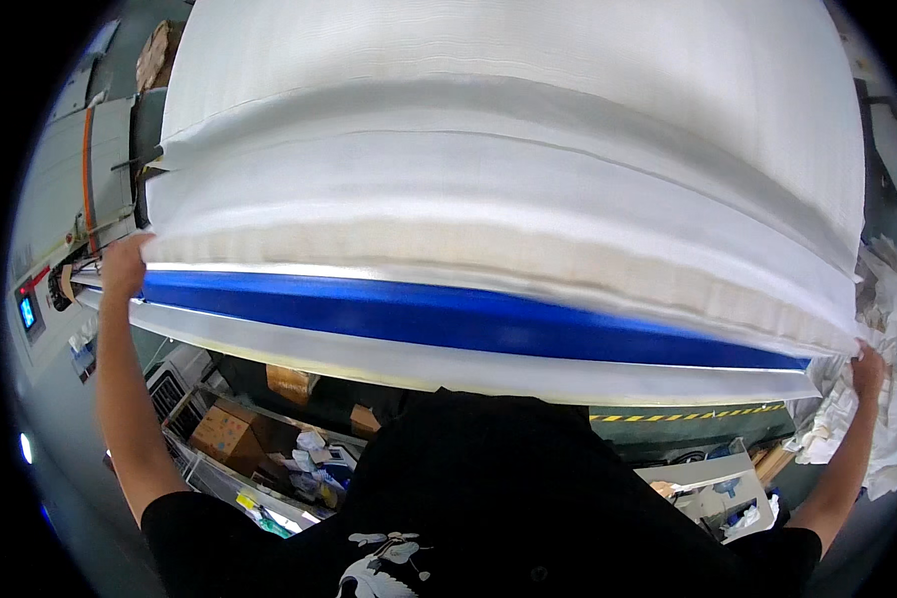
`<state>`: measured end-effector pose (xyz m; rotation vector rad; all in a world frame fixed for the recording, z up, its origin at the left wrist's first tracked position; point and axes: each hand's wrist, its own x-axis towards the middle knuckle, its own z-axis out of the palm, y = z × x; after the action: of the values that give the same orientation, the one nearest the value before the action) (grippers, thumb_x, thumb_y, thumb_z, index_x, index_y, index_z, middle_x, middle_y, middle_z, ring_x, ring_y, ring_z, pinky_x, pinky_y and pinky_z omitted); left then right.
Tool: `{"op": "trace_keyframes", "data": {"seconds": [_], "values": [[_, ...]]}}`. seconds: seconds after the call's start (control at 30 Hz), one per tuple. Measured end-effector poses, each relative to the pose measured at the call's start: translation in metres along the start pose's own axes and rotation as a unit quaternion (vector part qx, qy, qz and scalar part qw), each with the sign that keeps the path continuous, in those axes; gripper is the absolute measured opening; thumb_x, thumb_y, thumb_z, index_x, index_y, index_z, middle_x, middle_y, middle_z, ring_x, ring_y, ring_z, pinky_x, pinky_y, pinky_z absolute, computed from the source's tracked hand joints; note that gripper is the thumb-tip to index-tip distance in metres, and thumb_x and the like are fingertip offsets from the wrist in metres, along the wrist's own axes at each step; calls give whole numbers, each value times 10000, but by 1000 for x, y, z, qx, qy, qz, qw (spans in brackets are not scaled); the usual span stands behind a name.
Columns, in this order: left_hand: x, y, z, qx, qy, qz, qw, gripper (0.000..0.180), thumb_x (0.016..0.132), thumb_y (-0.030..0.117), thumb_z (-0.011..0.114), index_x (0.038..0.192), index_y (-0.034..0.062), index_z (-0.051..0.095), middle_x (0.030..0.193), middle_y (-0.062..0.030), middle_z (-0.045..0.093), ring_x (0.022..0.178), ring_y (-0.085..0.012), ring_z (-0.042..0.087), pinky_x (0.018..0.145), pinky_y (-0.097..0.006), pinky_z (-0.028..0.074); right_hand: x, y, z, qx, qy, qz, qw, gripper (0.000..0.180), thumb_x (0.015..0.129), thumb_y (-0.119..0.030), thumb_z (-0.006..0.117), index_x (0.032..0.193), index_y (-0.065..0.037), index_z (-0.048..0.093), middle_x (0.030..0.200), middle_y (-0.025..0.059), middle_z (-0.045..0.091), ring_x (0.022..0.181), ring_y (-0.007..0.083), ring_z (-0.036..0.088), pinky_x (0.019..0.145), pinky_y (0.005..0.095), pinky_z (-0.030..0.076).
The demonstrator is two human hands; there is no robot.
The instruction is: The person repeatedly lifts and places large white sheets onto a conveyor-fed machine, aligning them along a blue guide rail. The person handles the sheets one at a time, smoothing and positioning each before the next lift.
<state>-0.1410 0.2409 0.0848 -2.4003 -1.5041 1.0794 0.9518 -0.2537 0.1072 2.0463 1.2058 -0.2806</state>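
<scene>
A wide white fabric sheet [488, 184] spans the view, its near part folded or layered, with a beige band along the near edge. At the sheet's near left corner, my left hand [127, 263] is closed on the edge. My right hand [867, 367] pinches the near right corner, arm stretched far out to the side. Between the hands the near edge runs taut over a long blue strip [419, 317]. A pale bar [448, 361] lies in front of that strip, close to my body.
At left stands a machine with a small lit screen [27, 310]. Crumpled white cloth [882, 299] hangs at right. Below are a cardboard box [231, 437], a bin of scraps [314, 463], a pale tray [718, 488] and yellow-black floor tape [688, 413].
</scene>
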Motion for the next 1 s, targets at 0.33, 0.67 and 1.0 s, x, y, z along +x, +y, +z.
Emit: {"op": "trace_keyframes", "data": {"seconds": [0.33, 0.67, 1.0], "values": [[-35, 93, 80, 161, -368, 51, 914, 239, 754, 86, 574, 948, 150, 697, 1023, -72, 668, 990, -252, 625, 817, -414, 476, -45, -63, 85, -126, -143, -116, 975, 205, 697, -163, 606, 884, -122, 680, 814, 118, 658, 790, 317, 629, 744, 444, 494], [-24, 68, 121, 160, -287, -164, 930, 220, 815, 175, 561, 976, 93, 686, 1080, -116, 656, 1037, -295, 614, 834, -445, 475, -40, -62, 159, -139, -162, -53, 976, 163, 795, -167, 546, 799, -63, 672, 884, 163, 643, 886, 330, 618, 778, 438, 497], [-15, 39, 149, -110, -20, -275, 955, 391, 813, 137, 551, 1200, 185, 578, 1072, -118, 646, 937, -339, 618, 767, -440, 487, -20, -159, 91, 108, -344, -93, 928, 462, 611, -229, 698, 1006, 0, 626, 1003, 203, 629, 964, 361, 586, 808, 421, 473]]}}
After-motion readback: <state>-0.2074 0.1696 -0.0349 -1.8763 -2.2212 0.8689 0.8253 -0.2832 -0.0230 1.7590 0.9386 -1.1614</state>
